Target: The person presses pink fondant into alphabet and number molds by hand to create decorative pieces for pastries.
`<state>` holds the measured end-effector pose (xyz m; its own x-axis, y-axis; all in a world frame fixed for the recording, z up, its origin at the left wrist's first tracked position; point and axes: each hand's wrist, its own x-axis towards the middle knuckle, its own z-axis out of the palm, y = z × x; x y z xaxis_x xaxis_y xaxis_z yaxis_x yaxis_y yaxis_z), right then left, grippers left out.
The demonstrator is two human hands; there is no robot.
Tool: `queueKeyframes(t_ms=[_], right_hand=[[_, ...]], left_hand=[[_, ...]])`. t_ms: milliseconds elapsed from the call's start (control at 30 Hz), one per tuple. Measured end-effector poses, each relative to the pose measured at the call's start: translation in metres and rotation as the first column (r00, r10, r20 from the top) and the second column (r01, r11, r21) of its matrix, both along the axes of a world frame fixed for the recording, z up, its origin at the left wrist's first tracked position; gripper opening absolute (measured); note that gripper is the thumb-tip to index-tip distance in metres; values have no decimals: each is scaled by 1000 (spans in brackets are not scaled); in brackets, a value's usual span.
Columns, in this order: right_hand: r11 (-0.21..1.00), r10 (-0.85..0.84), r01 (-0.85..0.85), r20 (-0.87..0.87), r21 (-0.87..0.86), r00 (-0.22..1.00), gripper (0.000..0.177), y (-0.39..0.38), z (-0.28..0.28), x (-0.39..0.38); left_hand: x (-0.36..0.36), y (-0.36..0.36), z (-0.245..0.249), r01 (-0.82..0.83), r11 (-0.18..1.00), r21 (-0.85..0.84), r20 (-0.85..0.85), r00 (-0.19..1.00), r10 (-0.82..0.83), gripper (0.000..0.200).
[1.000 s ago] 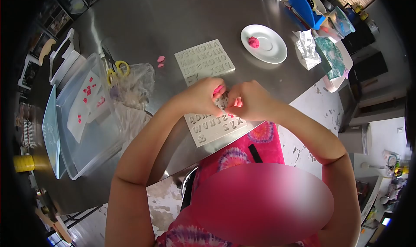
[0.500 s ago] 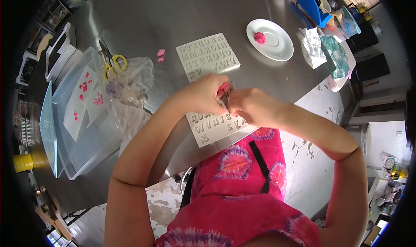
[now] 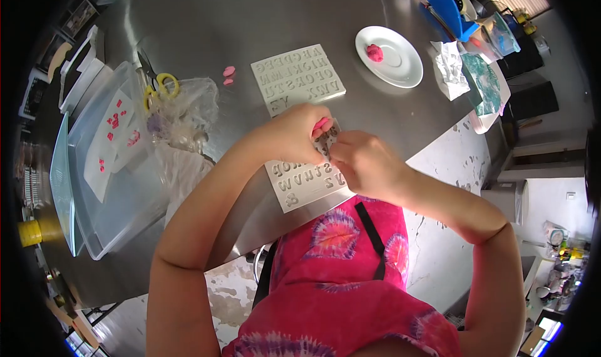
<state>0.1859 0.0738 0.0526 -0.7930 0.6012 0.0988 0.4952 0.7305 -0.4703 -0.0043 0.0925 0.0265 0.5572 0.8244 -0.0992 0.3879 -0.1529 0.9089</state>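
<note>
A pale letter mould (image 3: pixel 307 191) with lowercase cavities lies near the table's front edge, under both hands. My left hand (image 3: pixel 297 132) is curled at its upper part, with a lump of pink dough (image 3: pixel 322 124) held in the bent fingers. Close by on the right, my right hand (image 3: pixel 366 163) is closed in a pinch over the mould; its fingertips hide whatever they hold. Just beyond, a second mould (image 3: pixel 294 81) shows capital letters. Two small pink pieces (image 3: pixel 229 71) rest on the metal table left of it.
A white saucer (image 3: pixel 407 63) bears a pink dough ball (image 3: pixel 374 53). Crumpled foil (image 3: pixel 449 72) lies to its right. At left are yellow-handled scissors (image 3: pixel 168 85), plastic bags (image 3: pixel 188 119) and a clear tub (image 3: pixel 134 222) holding pink letters on paper.
My right hand has shifted slightly down, uncovering a bit more of the mould between the hands. My left hand keeps the pink dough. The whole view has moved slightly.
</note>
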Motion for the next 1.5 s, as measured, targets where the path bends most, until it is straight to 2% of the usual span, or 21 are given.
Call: queueKeyframes(t_ms=[33, 100, 133, 167, 233, 267, 333, 433, 467, 500, 567, 600, 733, 800, 1033, 1133, 1200, 1300, 1367, 1433, 1500], right_hand=[[1000, -5, 5, -2, 11, 1000, 5, 4, 4, 2], [860, -171, 210, 125, -465, 977, 6, 19, 13, 3], [766, -243, 339, 243, -546, 939, 6, 22, 19, 0], [765, -239, 338, 245, -549, 940, 6, 20, 17, 0], [943, -98, 137, 138, -303, 986, 5, 12, 12, 2], [943, -99, 137, 139, -305, 985, 5, 6, 6, 2], [993, 15, -14, -4, 113, 1000, 6, -4, -7, 1], [996, 41, -35, -68, 82, 997, 8, 0, -11, 2], [967, -50, 24, -94, -254, 994, 9, 8, -6, 7], [969, -47, 22, -96, -248, 994, 9, 15, -1, 9], [758, -316, 280, 44, -589, 948, 8, 21, 4, 11], [827, -300, 247, -25, -505, 953, 4, 19, 1, 10], [917, -197, 190, 17, -351, 980, 3, 9, 1, 11], [957, -151, 121, -96, -264, 984, 3, 6, -9, 10], [876, -232, 174, -76, -451, 970, 4, 11, 0, 14], [909, -188, 141, -83, -393, 979, 6, 6, -6, 16], [965, -128, 96, -121, -242, 984, 7, 2, -8, 15], [980, -182, 161, -197, -117, 963, 8, -12, -12, 10], [979, -195, 176, -208, -105, 958, 9, -12, -12, 12], [922, -249, 174, -186, -346, 950, 9, -5, -10, 16], [907, -260, 189, -149, -377, 954, 8, -3, -7, 17]], left_hand=[[-1, 1, -2, 12, 999, -31, 16, 1000, -11, 37], [-3, 3, -5, 16, 998, -56, 29, 999, -14, 37], [-2, 2, -7, 15, 999, -40, 34, 999, -13, 37], [-2, 2, -9, 14, 1000, -25, 39, 999, -13, 38], [-2, 1, -6, 22, 999, -32, 18, 1000, -22, 38], [-2, 1, -4, 31, 999, -33, -4, 1000, -31, 39], [-2, 1, -5, 32, 999, -25, 23, 999, -31, 39], [-2, 2, -9, 41, 999, -22, 66, 997, -40, 39], [-3, 3, -12, 41, 998, -37, 86, 996, -37, 39], [-3, 4, -10, 39, 999, -30, 84, 996, -36, 39], [-3, 2, -8, 25, 996, -80, 63, 998, -20, 37], [-3, 2, -8, 21, 996, -84, 63, 998, -15, 37], [-2, 2, -8, 21, 999, -47, -7, 1000, -21, 36], [-1, 2, -6, 15, 999, -50, -15, 1000, -16, 36], [-2, 3, -2, 17, 998, -65, 10, 1000, -17, 35], [-2, 1, -1, 3, 997, -76, -5, 1000, -3, 34], [-1, 2, -2, -3, 997, -72, -10, 1000, 2, 35], [-1, 3, -4, 2, 999, -37, 2, 1000, -2, 35], [-1, 4, -5, 9, 999, -43, 6, 1000, -9, 36], [-1, 3, -2, 6, 999, -47, 4, 1000, -6, 36], [-2, 2, -2, -4, 998, -61, 1, 1000, 4, 36]])
